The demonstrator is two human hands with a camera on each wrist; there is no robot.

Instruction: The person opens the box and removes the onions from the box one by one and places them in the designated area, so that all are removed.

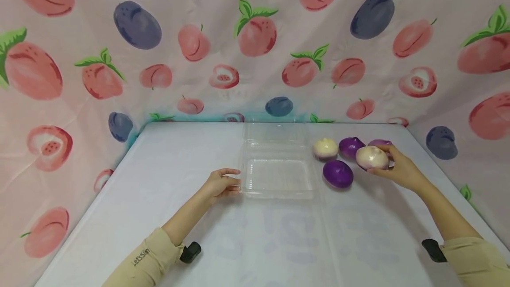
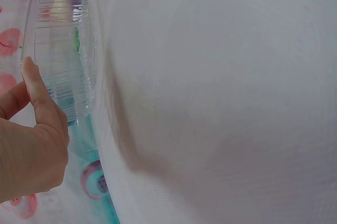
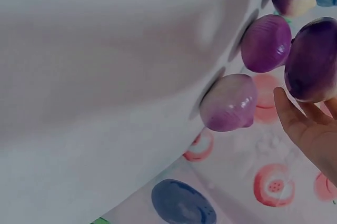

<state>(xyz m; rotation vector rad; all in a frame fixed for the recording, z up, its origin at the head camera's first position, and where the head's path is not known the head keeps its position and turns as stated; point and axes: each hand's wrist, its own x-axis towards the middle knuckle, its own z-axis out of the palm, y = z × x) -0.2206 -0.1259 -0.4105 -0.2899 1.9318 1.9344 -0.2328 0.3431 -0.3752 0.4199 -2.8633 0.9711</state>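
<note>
In the head view, my right hand [image 1: 398, 169] grips a whitish onion [image 1: 371, 157] with a purple tinge, raised above the table; its underside looks dark purple [image 3: 315, 60] in the right wrist view. A clear plastic box [image 1: 279, 195] stands on the table, its lid [image 1: 275, 133] folded back. At the box's left side, my left hand [image 1: 221, 184] touches the rim with fairly straight fingers. Right of the box lie a pale onion [image 1: 325, 149] and a deep purple onion [image 1: 338, 174]. Another purple onion [image 1: 350, 147] and a pinkish-purple one [image 3: 228, 103] are near the right hand.
A white cover lies over the table [image 1: 279, 242]. Behind it and along both sides hangs a fruit-printed cloth [image 1: 223, 34]. Dark bands [image 1: 190, 252] show at the cuffs of both beige sleeves [image 1: 147, 256].
</note>
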